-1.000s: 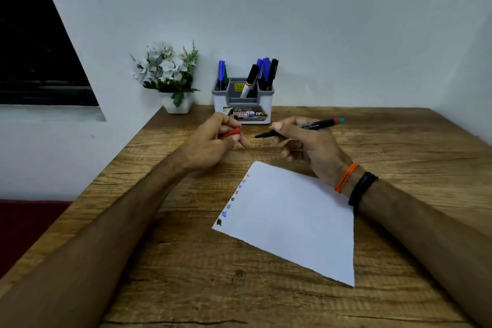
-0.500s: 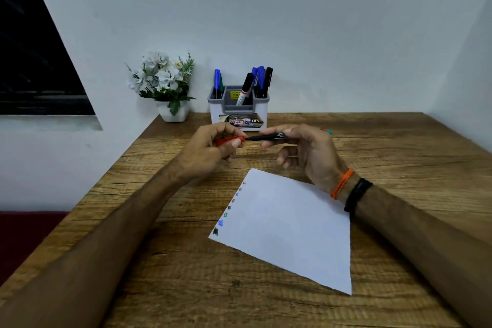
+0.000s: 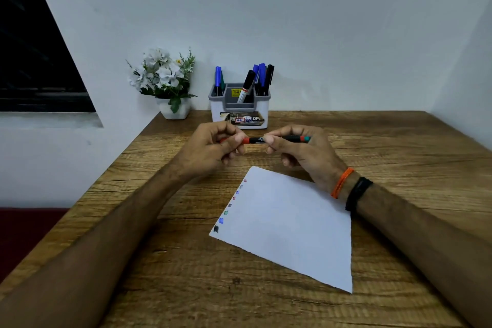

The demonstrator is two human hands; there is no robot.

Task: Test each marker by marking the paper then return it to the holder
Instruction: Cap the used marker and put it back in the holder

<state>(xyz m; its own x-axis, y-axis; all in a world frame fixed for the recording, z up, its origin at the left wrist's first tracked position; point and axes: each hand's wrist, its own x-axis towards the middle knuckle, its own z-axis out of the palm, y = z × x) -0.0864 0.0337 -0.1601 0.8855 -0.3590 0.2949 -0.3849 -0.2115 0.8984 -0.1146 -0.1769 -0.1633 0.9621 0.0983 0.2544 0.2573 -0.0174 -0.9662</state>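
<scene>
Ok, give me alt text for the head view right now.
Two hands hold a black marker level above a wooden table: the left hand pinches its red cap, the right hand grips the barrel. Below lies white paper with colour marks along its left edge; behind stands a marker holder.

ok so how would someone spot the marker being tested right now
Start at the white marker holder by the back wall; just before it, both hands meet over the table. The marker lies level between left hand and right hand, the only one outside the holder, black-bodied with a red cap.
</scene>
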